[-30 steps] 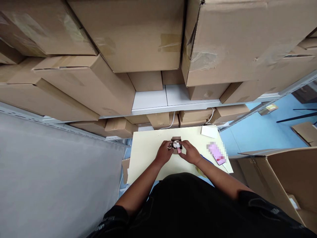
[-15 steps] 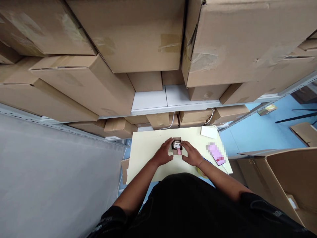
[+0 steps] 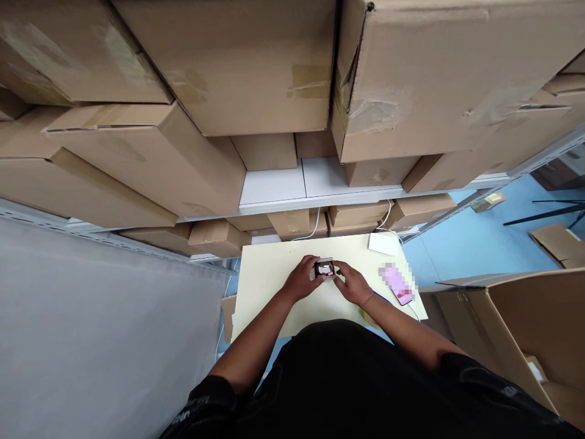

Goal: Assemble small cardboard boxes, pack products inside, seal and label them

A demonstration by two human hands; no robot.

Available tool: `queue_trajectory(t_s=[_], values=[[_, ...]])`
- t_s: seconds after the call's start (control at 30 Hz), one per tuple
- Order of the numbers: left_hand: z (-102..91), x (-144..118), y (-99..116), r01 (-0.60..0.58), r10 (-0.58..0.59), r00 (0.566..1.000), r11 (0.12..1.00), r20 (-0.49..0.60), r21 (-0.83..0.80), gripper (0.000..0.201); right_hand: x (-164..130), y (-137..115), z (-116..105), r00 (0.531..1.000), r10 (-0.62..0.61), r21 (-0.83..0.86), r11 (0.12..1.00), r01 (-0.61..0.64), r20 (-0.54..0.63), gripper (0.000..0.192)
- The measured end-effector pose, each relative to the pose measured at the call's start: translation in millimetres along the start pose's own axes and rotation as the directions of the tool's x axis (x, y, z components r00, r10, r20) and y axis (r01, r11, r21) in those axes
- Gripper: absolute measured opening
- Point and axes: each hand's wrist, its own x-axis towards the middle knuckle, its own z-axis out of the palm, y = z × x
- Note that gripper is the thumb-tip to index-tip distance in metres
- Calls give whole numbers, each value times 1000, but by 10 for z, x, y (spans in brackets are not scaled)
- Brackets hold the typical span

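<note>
A small open cardboard box [image 3: 319,269] stands on the pale yellow table [image 3: 267,268] between my hands. Inside it shows a shiny silvery thing [image 3: 325,267] with a bit of pink at its lower edge; its kind is too small to make out. My left hand [image 3: 301,280] grips the box's left side, thumb at the near edge and fingers at the far corner. From the right, my right hand [image 3: 353,284] closes on the opposite side with fingers and thumb.
A pink-screened phone [image 3: 398,285] and a white flat box [image 3: 384,244] lie on the table's right side. Large cartons [image 3: 256,67] fill the shelf [image 3: 274,186] ahead. A big open carton [image 3: 470,311] stands at right, a grey wall [image 3: 91,317] at left.
My hands have drawn in closer around the small box, thumbs now at its near edge. The near flap and pink strip, seen hanging out before, now stand folded up or tucked in.
</note>
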Motion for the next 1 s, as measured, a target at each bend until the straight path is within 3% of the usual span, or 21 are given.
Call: queue_trajectory(t_s=[0.3,0.5,0.67,0.8,0.9,1.0], values=[[109,120,30,14,-7,997,996,-83,82,25,183,-13,111,992,109,-14,994,-110,-59,44],[242,155,-4,24,-13,982,998,-190,53,22,246,-3,158,993,98,-62,993,-102,-58,38],[262,116,1,1,6,979,999,-203,32,24,235,24,190,996,52,-81,995,-57,-67,33],[294,-18,-88,-33,21,977,998,-211,-58,46,197,79,209,984,156,99,984,-148,-89,43],[382,-168,-260,60,-122,972,954,-200,-294,71,116,197,258,948,313,387,882,-268,-58,52],[510,-299,-472,206,-292,951,845,-104,-493,70,-13,382,355,911,411,569,741,-357,36,46]])
